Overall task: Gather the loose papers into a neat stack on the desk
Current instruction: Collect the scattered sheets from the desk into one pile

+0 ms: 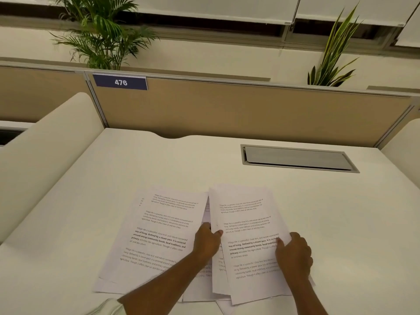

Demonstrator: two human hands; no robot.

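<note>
Several printed white sheets lie spread on the white desk (136, 169). A bundle of sheets (247, 226) sits to the right, slightly tilted. My left hand (208, 242) pinches its left edge and my right hand (294, 253) grips its right edge. Another printed sheet (159, 235) lies flat to the left, partly under my left forearm. More sheets (200, 294) poke out beneath the bundle near the desk's front edge.
A grey cable hatch (297, 158) is set into the desk at the back right. A tan partition (227, 108) with a blue "476" label (120, 82) closes the back. White rounded side panels (45, 151) flank the desk. Plants stand behind the partition.
</note>
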